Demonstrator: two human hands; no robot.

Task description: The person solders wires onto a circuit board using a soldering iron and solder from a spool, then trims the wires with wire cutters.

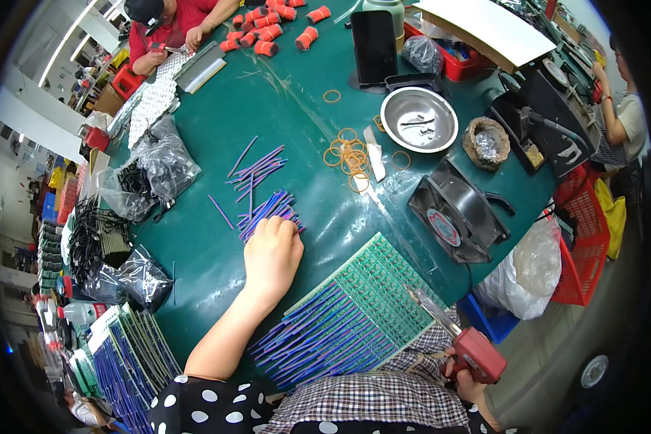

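My left hand (273, 254) reaches over the mat with curled fingers closed on the near end of a bundle of short blue-and-purple wires (273, 210); its fingertips are hidden. More such wires (262, 168) lie loose just beyond. In front of me rests a green circuit board panel (380, 289). Rows of blue-and-purple wires (322, 343) run over its left part and past its edge. At the lower right, my right hand (466, 380) grips a red soldering gun (479, 356), its metal tip pointing up and left over the panel's right corner.
Rubber bands (351, 153), a steel bowl (419, 119), a black fan (456, 213) and a soldering stand (535, 134) sit on the right. Wired panels (134, 362) and plastic bags (155, 163) fill the left. Across the table a person (173, 32) works near red-wrapped bundles (267, 32).
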